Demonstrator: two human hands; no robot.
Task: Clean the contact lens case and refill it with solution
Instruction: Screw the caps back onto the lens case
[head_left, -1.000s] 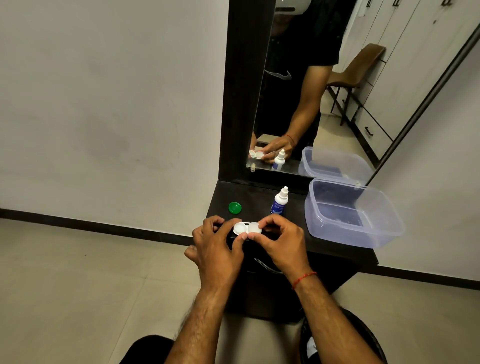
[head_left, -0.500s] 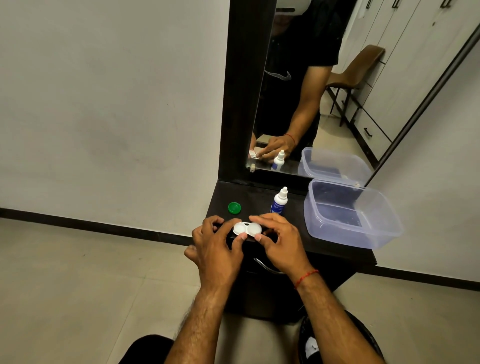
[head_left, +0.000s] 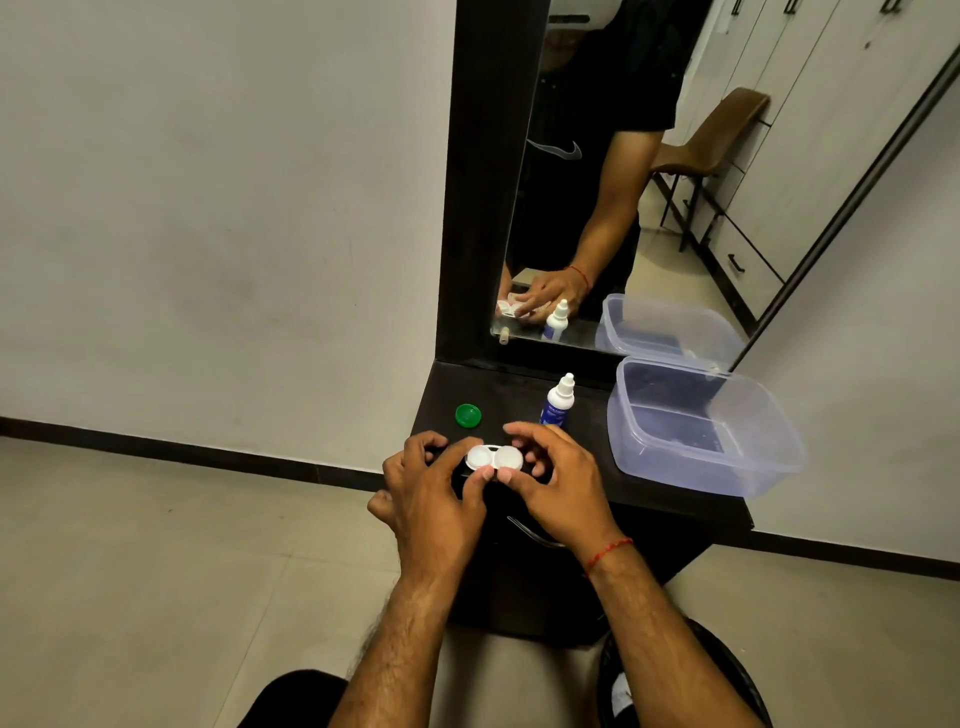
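A white contact lens case (head_left: 494, 459) sits between both hands over the front part of the dark table (head_left: 675, 506), and everything else is placed from it. The left hand (head_left: 431, 499) grips the case's left end, thumb pressed on its near edge and the other fingers curled behind. The right hand (head_left: 553, 488) grips the right end, thumb on the near edge and forefinger arched over the far side. Both round wells face up; whether either carries a cap cannot be told. Just behind and to the left of the case a green cap (head_left: 467, 415) lies flat on the table. Behind and to its right stands a small solution bottle (head_left: 558, 401), upright, white nozzle up. Further right of the case is a clear plastic tub (head_left: 727, 467). A mirror (head_left: 623, 208) rises behind the case.
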